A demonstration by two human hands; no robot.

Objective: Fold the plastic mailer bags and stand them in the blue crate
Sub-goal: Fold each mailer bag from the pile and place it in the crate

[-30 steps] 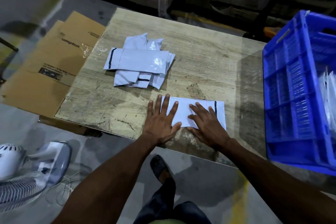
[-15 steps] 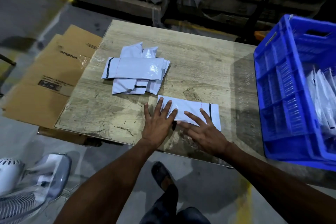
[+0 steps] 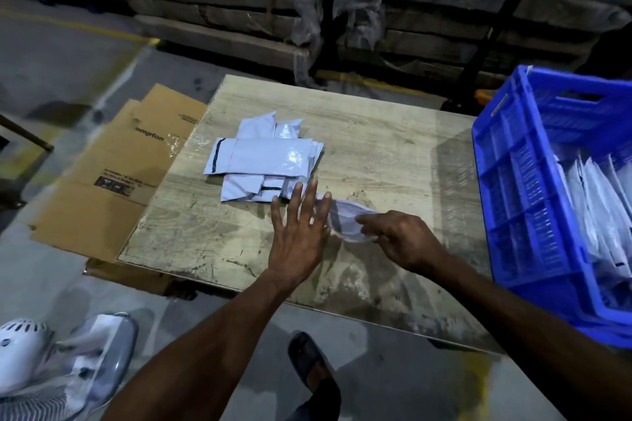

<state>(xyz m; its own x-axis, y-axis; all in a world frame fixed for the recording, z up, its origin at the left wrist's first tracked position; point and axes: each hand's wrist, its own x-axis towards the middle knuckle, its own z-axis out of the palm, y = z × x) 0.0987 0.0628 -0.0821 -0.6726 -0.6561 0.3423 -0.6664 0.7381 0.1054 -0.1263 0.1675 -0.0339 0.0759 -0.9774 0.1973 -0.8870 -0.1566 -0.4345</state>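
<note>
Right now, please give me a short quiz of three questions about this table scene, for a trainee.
1. True or false: the left hand lies with straight, spread fingers on the table.
2. Which hand grips the mailer bag being folded? A) left B) right
3. Fill in: folded bags already stand inside the blue ____.

Key: 1 true; 2 B; 3 crate.

Bare tabletop [image 3: 393, 147] lies beyond the right hand [image 3: 403, 239]; the crate [image 3: 506, 202] wall blocks its right (pile [image 3: 263, 161] sits far-left).
</note>
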